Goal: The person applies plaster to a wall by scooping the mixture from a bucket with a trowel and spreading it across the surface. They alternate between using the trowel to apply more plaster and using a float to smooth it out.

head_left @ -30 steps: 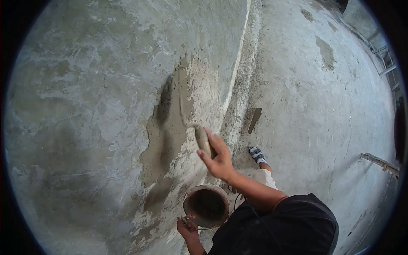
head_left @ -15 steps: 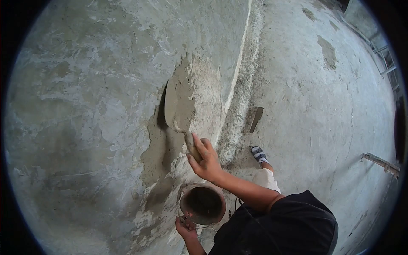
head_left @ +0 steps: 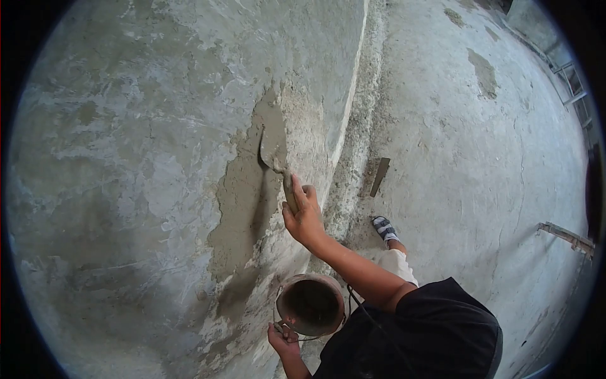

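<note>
My right hand point(head_left: 305, 220) is closed around the handle of a trowel point(head_left: 272, 150). The blade lies at the wall, over a darker patch of wet mortar point(head_left: 238, 208). Just right of the blade is a paler, rough strip of bare wall point(head_left: 303, 120). Low in the view, my left hand point(head_left: 285, 342) is closed on the thin wire handle of a bucket point(head_left: 288, 302). The bucket is tilted with its mouth facing up toward me; its inside is dark, and I cannot make out the contents.
The plastered wall point(head_left: 126, 164) fills the left side and meets the concrete floor point(head_left: 454, 170) along a gritty seam. A flat dark strip point(head_left: 380, 177) lies on the floor near my sandalled foot point(head_left: 384, 228). A wooden piece point(head_left: 566, 238) stands at the far right.
The trowel has moved slightly right, its blade now turned more edge-on, and my right hand has gone a little up the wall. The bucket and my left hand have shifted slightly right.
</note>
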Tool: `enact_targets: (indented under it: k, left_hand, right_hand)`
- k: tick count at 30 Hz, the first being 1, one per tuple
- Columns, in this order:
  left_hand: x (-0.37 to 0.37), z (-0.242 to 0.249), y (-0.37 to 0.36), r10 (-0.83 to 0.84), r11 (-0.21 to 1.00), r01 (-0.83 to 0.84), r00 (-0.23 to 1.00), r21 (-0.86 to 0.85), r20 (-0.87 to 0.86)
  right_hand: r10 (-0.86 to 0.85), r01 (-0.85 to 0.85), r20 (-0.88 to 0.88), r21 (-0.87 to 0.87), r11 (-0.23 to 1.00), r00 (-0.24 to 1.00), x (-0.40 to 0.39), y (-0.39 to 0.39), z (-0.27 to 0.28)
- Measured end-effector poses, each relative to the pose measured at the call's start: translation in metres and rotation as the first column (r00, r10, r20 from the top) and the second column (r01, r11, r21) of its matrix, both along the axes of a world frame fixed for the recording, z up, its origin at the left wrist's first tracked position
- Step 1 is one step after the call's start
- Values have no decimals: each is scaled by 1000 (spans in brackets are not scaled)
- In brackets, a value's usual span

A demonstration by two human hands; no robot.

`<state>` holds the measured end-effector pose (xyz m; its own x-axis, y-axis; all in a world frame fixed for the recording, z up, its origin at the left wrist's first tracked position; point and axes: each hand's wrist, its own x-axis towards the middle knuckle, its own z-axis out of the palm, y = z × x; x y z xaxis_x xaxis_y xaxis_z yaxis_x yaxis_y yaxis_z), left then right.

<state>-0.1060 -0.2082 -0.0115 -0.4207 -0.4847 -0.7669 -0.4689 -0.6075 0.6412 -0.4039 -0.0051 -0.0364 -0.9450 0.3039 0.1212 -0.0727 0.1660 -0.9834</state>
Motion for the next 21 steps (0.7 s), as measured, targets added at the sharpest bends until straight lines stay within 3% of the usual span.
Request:
enact_targets:
  k: [6, 9, 10, 12, 14, 16, 18, 21]
  left_hand:
    - [3, -4, -2, -22, 999, 21, 1000, 42, 8]
    - [4, -5, -2, -26, 1000, 26, 1000, 18, -1]
    - [3, -5, -1, -14, 1000, 14, 1000, 24, 2]
    - [4, -3, 0, -2, 999, 2, 1000, 32, 6]
    - [3, 0, -1, -19, 1000, 19, 1000, -19, 8]
    - [7, -6, -7, -23, 999, 23, 1000, -22, 0]
    - [9, -6, -7, -29, 999, 28, 1000, -25, -3]
    - [2, 1, 3, -17, 1000, 17, 1000, -1, -7]
  right_hand:
    - [7, -15, 115, 70, 997, 993, 12, 13, -25]
    - [13, -5, 104, -77, 997, 995, 9, 28, -26]
    - [94, -35, 155, -348, 937, 983, 6, 37, -21]
    - [281, -28, 185, -790, 613, 942, -1, 52, -12]
    - [249, -35, 180, -740, 672, 952, -20, 50, -20]
    - [-9, -3, -27, -393, 920, 1000, -43, 40, -32]
    - [-21, 9, -35, -324, 946, 999, -48, 33, -17]
    - [-3, -3, -79, -82, 997, 997, -37, 18, -10]
